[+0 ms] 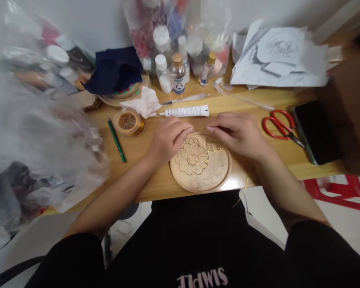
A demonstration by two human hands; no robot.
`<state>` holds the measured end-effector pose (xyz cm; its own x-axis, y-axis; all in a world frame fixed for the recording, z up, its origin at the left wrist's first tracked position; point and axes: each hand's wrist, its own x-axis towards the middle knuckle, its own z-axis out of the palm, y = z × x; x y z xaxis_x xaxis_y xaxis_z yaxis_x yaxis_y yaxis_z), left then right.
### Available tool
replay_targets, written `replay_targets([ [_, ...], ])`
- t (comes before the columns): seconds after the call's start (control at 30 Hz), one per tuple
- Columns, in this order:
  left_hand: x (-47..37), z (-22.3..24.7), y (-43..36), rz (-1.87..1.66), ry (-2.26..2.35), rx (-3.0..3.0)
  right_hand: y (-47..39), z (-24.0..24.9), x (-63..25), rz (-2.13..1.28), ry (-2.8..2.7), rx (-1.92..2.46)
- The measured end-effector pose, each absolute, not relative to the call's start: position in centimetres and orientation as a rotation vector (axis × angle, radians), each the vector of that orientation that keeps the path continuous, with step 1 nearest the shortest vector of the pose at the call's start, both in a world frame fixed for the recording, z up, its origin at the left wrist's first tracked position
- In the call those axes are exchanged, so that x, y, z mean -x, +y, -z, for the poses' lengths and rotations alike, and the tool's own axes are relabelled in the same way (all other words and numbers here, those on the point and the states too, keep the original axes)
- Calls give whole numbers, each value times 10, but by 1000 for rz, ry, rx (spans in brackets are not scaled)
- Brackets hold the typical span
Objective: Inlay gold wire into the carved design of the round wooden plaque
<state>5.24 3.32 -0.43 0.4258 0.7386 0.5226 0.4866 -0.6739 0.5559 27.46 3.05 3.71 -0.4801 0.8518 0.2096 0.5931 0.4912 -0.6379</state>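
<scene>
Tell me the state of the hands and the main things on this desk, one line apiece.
Wooden disc: flat, drawing partly outlined in gold
Left hand: fingers curled, near disc's far edge
Right hand: thumb and fingertips close together
White tube: lying flat
Scissors: lying flat, blades look shut
Phone: screen dark
Front bottles: standing, capped
Pencil: lying flat
Spool: wound with gold strand
Tissue: crumpled
</scene>
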Motion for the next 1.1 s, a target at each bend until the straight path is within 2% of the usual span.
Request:
replay_targets([
  [0.33,-56,12,37,-1114,1075,-2392,30,-25,-281,-1033,-1971,1191],
  [0.7,-50,15,43,-1209,1105,-2141,36,-22,-283,-1290,-1667,1187],
  [0.9,-51,16,47,-1298,1101,-2064,37,-22,-284,-1290,-1498,1325],
  [1.1,-52,15,46,-1276,1122,-2089,35,-23,-279,-1158,-1632,1371],
])
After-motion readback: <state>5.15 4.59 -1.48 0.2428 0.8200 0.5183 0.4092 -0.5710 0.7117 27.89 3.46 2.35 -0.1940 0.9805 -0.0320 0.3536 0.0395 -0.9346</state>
